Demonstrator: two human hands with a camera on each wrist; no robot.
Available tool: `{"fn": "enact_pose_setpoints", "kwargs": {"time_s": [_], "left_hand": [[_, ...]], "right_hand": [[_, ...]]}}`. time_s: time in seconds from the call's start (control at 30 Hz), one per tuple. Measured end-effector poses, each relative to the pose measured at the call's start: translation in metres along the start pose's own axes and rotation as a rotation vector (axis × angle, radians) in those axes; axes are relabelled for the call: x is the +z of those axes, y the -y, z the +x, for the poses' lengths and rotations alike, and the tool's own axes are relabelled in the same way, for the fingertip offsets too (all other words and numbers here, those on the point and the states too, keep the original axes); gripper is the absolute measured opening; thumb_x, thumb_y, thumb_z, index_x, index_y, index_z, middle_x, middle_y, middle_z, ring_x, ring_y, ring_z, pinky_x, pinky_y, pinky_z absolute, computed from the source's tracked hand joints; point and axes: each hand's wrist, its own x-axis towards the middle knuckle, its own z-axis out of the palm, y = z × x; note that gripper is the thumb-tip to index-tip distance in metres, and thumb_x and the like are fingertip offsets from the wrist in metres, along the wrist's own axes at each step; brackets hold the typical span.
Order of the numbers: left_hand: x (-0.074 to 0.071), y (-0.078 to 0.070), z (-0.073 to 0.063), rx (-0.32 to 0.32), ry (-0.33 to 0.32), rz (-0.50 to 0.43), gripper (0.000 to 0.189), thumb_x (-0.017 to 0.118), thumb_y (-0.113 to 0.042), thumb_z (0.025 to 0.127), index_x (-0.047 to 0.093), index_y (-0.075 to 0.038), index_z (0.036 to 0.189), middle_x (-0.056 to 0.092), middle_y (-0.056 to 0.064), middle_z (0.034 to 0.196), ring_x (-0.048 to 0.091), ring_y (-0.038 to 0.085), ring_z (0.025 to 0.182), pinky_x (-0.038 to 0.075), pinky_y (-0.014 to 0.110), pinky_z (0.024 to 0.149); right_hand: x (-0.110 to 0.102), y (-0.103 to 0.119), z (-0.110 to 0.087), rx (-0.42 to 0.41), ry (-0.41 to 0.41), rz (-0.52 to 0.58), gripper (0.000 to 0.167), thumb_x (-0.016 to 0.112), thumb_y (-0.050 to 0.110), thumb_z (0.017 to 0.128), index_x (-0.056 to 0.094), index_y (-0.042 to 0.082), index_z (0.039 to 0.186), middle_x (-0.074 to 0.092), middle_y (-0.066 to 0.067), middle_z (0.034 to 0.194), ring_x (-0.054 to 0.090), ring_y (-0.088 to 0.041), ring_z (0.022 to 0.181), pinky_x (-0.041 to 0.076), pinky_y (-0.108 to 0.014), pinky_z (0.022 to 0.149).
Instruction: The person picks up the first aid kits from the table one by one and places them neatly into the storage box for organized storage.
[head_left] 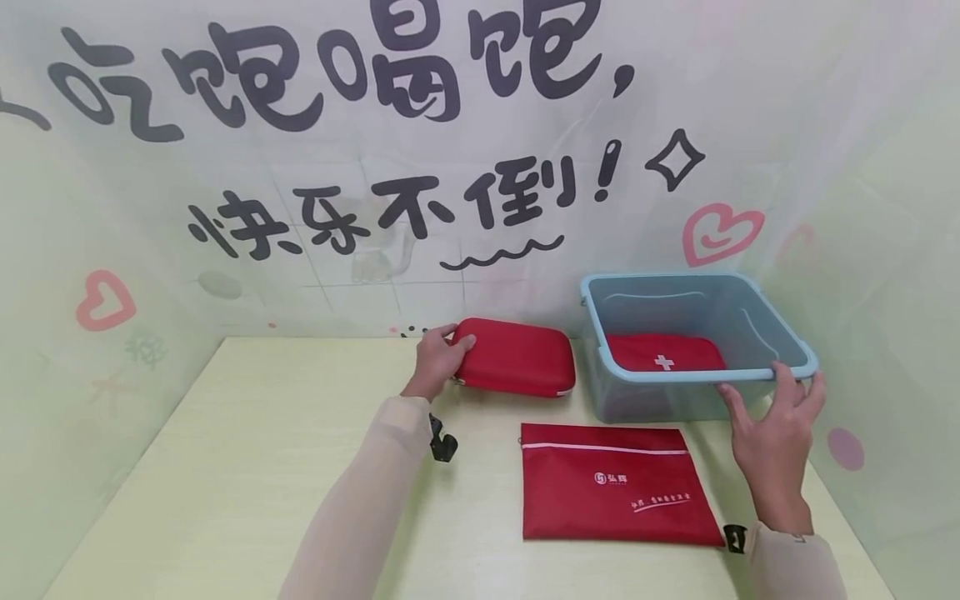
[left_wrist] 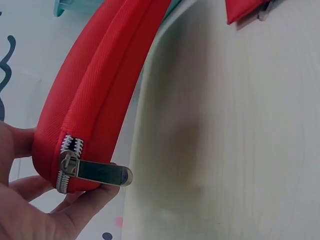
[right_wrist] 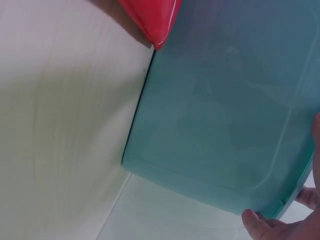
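My left hand (head_left: 441, 360) grips the left end of a red zippered hard case (head_left: 516, 357), thumb on top and fingers beneath. In the left wrist view the case's metal zipper pull (left_wrist: 100, 171) hangs by my fingers, and the case is held tilted over the table, its shadow below. My right hand (head_left: 776, 437) holds the front right rim of a blue plastic bin (head_left: 600, 404), fingers over the edge and thumb against the outer wall. Inside the bin lies a red pouch (head_left: 637, 352) with a white cross.
A flat red zippered document bag (head_left: 600, 508) with white print lies on the pale table (head_left: 247, 467) in front of the bin. A printed wall sheet (head_left: 487, 292) stands behind the table, with side panels left and right.
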Motion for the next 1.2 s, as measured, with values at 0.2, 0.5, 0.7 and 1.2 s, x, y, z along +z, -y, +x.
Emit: {"fn": "enact_pose_setpoints", "kwargs": {"time_s": [0.2,0.5,0.7,1.2], "left_hand": [[-0.009,-0.007,-0.001,-0.013,-0.005,-0.083,0.054,0.065,-0.024,0.097,0.051,-0.005,0.145,0.060,0.020,0.119,0.066,0.029,0.092,0.060,0.035,0.076],[-0.021,-0.022,-0.002,-0.027,0.001,-0.179,0.056,0.066,-0.026,0.097,0.049,-0.009,0.147,0.058,0.018,0.121,0.066,0.028,0.091,0.060,0.033,0.074],[-0.026,-0.030,-0.004,-0.002,-0.034,-0.198,0.056,0.066,-0.027,0.097,0.049,-0.010,0.148,0.058,0.017,0.121,0.066,0.028,0.093,0.060,0.035,0.076],[-0.040,-0.059,-0.011,-0.004,-0.024,-0.347,0.056,0.066,-0.028,0.097,0.049,-0.014,0.148,0.058,0.016,0.132,0.064,0.031,0.108,0.058,0.040,0.085]], "right_hand": [[-0.001,-0.001,0.000,-0.008,-0.001,0.001,0.072,0.077,0.022,0.088,0.038,0.005,0.147,0.017,-0.020,0.158,0.038,-0.045,0.135,0.042,-0.071,0.089],[-0.001,-0.001,0.001,0.000,-0.001,0.006,0.072,0.076,0.022,0.089,0.038,0.006,0.147,0.017,-0.019,0.159,0.037,-0.044,0.137,0.041,-0.071,0.089],[-0.001,-0.001,0.001,0.007,0.007,0.007,0.073,0.076,0.024,0.089,0.037,0.007,0.148,0.016,-0.018,0.160,0.036,-0.042,0.139,0.041,-0.071,0.088],[0.000,-0.001,0.001,-0.001,0.000,0.006,0.073,0.077,0.021,0.088,0.037,0.006,0.148,0.016,-0.019,0.160,0.036,-0.043,0.139,0.041,-0.071,0.089]]}}
